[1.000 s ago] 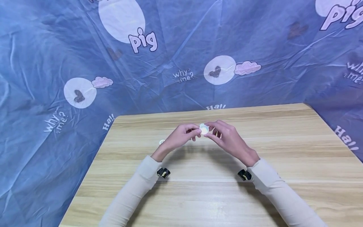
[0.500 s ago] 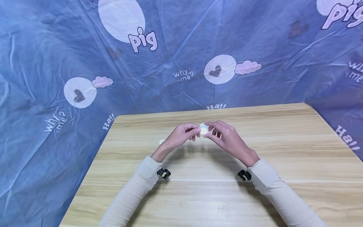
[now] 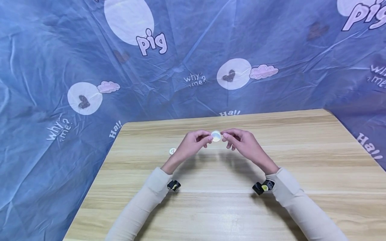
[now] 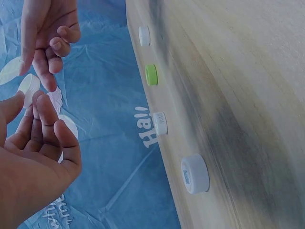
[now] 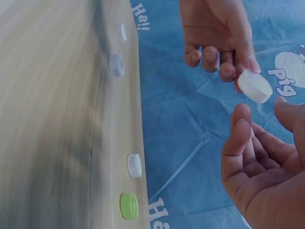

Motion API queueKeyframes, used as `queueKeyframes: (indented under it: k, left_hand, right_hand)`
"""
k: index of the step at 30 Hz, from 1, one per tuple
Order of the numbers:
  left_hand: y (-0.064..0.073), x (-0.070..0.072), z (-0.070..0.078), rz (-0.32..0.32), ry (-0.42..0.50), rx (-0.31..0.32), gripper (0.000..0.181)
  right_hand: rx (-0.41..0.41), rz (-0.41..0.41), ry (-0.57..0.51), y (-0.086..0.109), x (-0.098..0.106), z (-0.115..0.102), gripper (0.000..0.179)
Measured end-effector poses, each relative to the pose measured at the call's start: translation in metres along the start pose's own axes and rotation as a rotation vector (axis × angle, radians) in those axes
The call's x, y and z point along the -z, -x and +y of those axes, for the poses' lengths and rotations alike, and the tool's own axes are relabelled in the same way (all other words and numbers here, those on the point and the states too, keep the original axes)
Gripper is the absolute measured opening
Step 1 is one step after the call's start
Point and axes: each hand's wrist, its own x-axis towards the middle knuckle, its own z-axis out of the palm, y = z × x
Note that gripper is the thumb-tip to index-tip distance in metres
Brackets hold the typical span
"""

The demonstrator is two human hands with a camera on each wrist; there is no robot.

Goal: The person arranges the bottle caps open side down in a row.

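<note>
Between the two hands, raised off the wooden table (image 3: 229, 211), we recorded one round white cap (image 3: 215, 136). Left hand (image 3: 193, 142): thumb and fingertips closed in a pinch on one side of that cap. Right hand (image 3: 243, 142): just beside it, thumb and fingers parted in a loose curve, grip free of any object. On the table, in the left wrist view, we listed a green cap (image 4: 151, 75) and three further white caps (image 4: 194, 174), spaced apart near the edge. Beyond, we noted a creased blue printed cloth (image 3: 181, 40). Pale sleeves (image 3: 138, 204), each with a black device (image 3: 174, 185) at the wrist.
</note>
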Motion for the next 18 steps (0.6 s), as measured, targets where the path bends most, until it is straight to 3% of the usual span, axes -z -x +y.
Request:
queueKeyframes:
  k: [12, 18]
  left_hand:
    - [0.004, -0.003, 0.006, 0.0, -0.02, -0.036, 0.02]
    - [0.002, -0.003, -0.003, -0.007, -0.012, -0.039, 0.021]
  right_hand:
    - [0.022, 0.028, 0.082, 0.0, -0.008, 0.006, 0.028]
    - [0.041, 0.05, 0.095, 0.0, -0.01, 0.006, 0.025]
